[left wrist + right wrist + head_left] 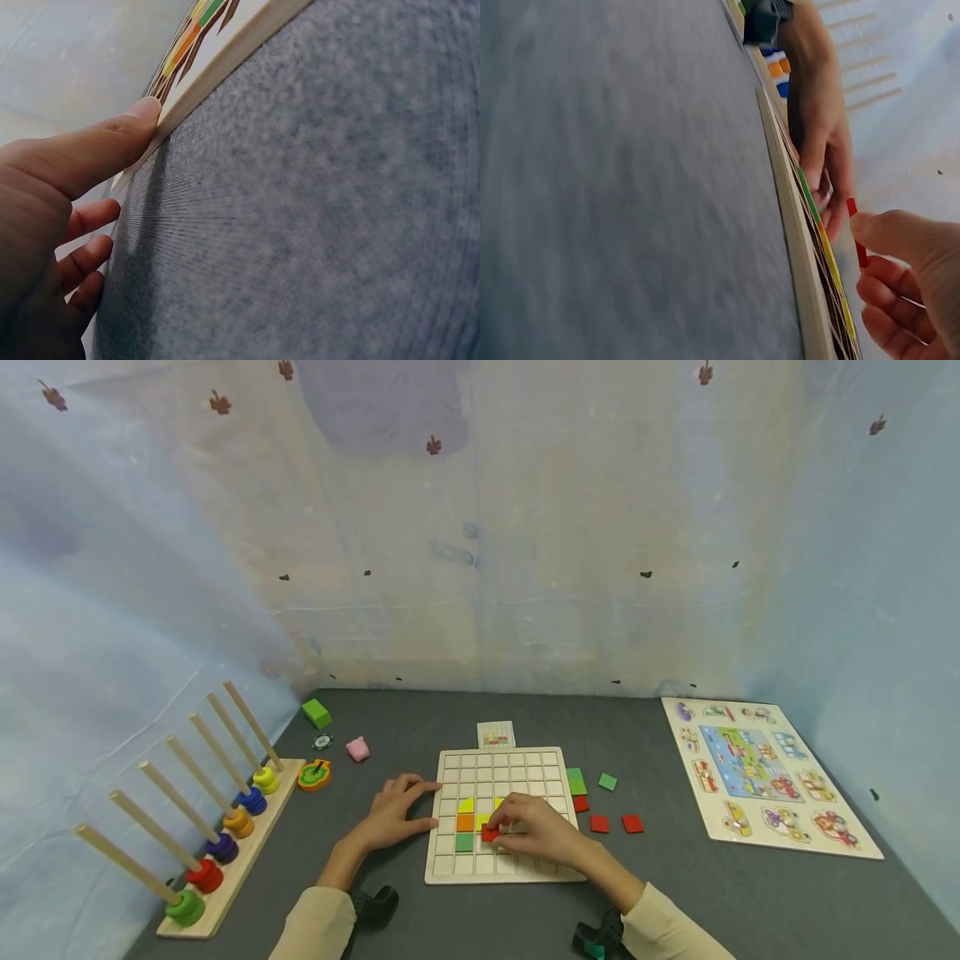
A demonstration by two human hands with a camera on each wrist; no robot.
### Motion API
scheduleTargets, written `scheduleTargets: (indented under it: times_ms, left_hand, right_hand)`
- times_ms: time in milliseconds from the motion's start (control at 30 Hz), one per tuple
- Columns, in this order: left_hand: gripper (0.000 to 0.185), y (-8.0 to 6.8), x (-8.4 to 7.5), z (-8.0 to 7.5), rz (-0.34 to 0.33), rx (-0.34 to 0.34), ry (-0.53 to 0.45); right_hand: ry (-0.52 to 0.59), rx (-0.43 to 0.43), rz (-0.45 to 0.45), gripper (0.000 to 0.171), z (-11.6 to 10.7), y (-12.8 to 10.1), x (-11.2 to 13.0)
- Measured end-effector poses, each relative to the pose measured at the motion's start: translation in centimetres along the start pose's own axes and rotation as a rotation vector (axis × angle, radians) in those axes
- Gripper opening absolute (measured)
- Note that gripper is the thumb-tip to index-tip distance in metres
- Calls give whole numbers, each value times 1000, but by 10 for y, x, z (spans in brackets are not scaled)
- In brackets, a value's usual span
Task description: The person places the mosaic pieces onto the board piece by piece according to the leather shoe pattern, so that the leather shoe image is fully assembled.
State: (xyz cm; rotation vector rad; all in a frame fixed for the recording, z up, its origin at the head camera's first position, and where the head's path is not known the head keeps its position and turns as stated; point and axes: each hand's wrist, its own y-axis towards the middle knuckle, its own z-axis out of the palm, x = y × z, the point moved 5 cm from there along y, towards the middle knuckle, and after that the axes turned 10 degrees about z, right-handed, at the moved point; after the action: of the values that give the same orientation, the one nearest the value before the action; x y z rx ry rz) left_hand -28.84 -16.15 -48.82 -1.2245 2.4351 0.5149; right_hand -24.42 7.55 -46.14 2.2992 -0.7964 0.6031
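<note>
My right hand (536, 828) pinches a red square tile (489, 833) between thumb and fingers. In the right wrist view the tile (858, 234) stands edge-on, just above the wooden grid board (450, 777). My left hand (393, 814) touches the board's left edge with thumb and index finger, its fingers spread; in the left wrist view the thumb (112, 142) lies on that edge. An orange tile (465, 822), a green tile (464, 842) and several yellow tiles (467, 805) lie in the squares. My right hand hides some squares. Behind the board lies a small pattern card (495, 728).
Right of the board lie loose red tiles (632, 823) and green tiles (607, 782). A peg stacker (238, 881) with coloured rings stands left, near a green block (317, 713), a chip (322, 741), a pink pig (357, 748) and an orange-green toy (313, 775). A picture puzzle (817, 845) lies far right.
</note>
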Motion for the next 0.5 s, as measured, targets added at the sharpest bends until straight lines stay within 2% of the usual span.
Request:
scheduleTargets:
  times_ms: [167,367,500]
  left_hand:
    - [59,1,1,1,-14,4,4]
    - [59,1,2,1,-15,0,4]
    - [59,1,2,2,-11,-3,9]
  right_hand:
    - [-38,13,-21,13,9,2,5]
    - [-86,45,-7,9,12,2,5]
    - [-128,35,-1,9,12,2,5]
